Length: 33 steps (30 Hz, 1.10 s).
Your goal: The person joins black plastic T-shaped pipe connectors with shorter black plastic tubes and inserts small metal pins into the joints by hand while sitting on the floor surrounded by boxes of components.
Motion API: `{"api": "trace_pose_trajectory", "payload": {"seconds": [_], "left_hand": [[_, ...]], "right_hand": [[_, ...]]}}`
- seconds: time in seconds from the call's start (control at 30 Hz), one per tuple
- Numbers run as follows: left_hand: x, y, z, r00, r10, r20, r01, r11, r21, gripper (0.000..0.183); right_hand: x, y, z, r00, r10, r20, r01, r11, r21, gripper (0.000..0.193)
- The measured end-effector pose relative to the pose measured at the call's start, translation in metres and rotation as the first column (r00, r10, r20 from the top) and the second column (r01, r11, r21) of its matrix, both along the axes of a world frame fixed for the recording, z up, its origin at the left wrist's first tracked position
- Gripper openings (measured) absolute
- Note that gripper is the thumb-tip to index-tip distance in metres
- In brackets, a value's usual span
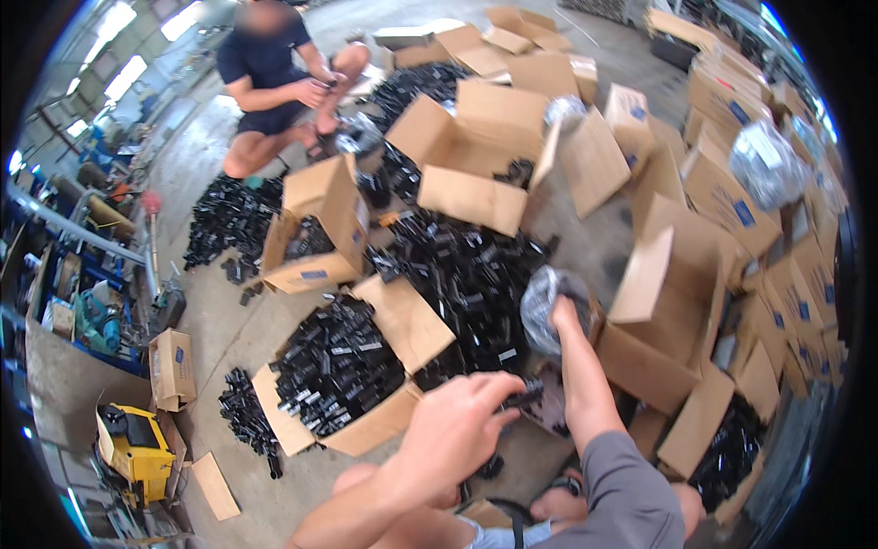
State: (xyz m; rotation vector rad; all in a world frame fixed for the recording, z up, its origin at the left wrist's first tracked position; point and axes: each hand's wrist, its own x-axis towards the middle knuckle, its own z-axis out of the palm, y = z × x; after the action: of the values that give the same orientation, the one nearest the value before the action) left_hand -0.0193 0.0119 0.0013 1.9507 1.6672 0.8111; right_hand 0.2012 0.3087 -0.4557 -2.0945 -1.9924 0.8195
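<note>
My left hand [457, 425] is raised near the bottom middle, thumb and fingers pinched on a small black part [523, 395]. My right hand [564, 316] reaches away from me to a grey see-through plastic bag [540, 302]; its fingers are hidden at the bag, so their grip does not show. Beyond my left hand stands an open cardboard box [343, 441] heaped with black parts [338, 366], some bearing pale labels. A large loose pile of similar black parts [466, 284] spreads on the floor beyond it.
A co-worker [274, 82] crouches at the far left, hands together at a small object. Open cartons [489, 137] lie beyond the pile, and a large one [663, 311] stands right of my arm. Stacked cartons [732, 201] line the right. A yellow machine [142, 448] sits at left.
</note>
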Motion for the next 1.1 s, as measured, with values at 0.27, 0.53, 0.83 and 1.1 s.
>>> {"api": "trace_pose_trajectory", "payload": {"seconds": [0.27,0.53,0.83,1.1], "left_hand": [[-0.018,0.008,-0.006,0.996,0.085,0.018,-0.082,0.986,-0.145,0.026],[-0.024,0.011,-0.001,0.967,0.215,0.134,-0.194,0.968,-0.156,0.033],[-0.030,0.014,-0.042,0.684,0.200,0.702,-0.115,0.979,-0.166,0.037],[-0.002,0.001,-0.030,0.625,0.187,0.758,-0.066,0.980,-0.188,0.050]], "right_hand": [[-0.027,-0.014,0.033,0.990,-0.084,0.113,0.098,0.987,-0.129,0.028],[-0.026,-0.069,0.162,0.976,-0.199,-0.091,0.217,0.936,0.277,0.020],[-0.048,-0.252,0.334,-0.028,-0.307,-0.951,-0.140,0.943,-0.300,0.032],[-0.047,-0.292,0.368,-0.018,-0.240,-0.971,-0.096,0.967,-0.237,0.040]]}}
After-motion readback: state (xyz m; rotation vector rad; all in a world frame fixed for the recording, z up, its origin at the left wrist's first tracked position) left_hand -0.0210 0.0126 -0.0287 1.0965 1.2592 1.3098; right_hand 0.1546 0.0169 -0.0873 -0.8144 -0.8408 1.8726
